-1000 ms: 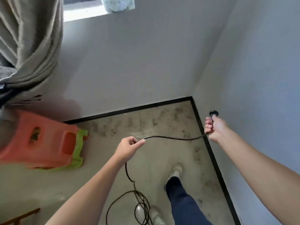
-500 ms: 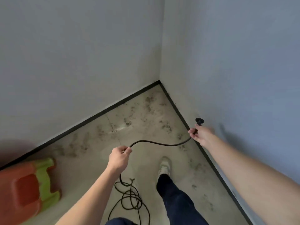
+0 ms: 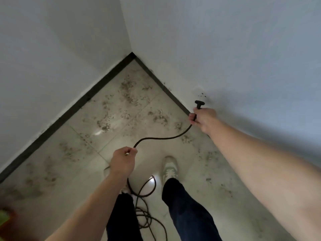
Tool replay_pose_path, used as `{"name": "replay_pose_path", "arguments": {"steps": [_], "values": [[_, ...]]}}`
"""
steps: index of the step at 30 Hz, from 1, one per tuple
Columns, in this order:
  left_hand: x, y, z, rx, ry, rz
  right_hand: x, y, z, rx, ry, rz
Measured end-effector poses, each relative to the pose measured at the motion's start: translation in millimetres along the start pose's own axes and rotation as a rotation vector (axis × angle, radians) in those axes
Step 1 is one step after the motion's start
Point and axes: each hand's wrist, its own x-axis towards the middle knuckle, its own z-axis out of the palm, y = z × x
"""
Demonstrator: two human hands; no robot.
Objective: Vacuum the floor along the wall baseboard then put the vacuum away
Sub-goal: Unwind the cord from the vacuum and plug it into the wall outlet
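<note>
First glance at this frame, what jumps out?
A black cord strung between both hands: the right hand grips it just below the plug, close to the right wall, and the left hand holds it mid-floor. Dark dirt patches speckle the tiles toward the corner, along the black baseboard.

1. Right shoe [image 3: 169, 168]: a pale, whitish-grey trainer with darker grey panels across its top
2. Right trouser leg [image 3: 187, 211]: dark navy cloth, its hem lying over the back of the right shoe
3. Left trouser leg [image 3: 123, 220]: same dark navy, left of the right shoe
4. Left shoe [image 3: 106, 171]: pale, only slivers showing, left of the right shoe
5. Left forearm [image 3: 86, 206] and right forearm [image 3: 260, 162]: both bare
</note>
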Motion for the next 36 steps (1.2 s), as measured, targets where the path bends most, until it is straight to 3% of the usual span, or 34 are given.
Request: {"name": "replay_pose_path", "arguments": {"steps": [8,20,31,36], "values": [[58.3,1.9,13.2,-0.054,-0.098,0.016,52.9,14.9,24.9,0.330,0.040,-0.018],[67.7,34.8,4.9,-0.072,-0.144,0.072,41.7,4.6,26.8,0.711,-0.084,0.074],[63.1,40.7,-2.2,-0.017,-0.164,0.088,42.8,-16.2,38.7,0.750,-0.005,0.113],[63.6,37.7,-5.9,0.019,-0.176,0.079,47.1,-11.7,38.4,0.631,0.088,0.093]]}}
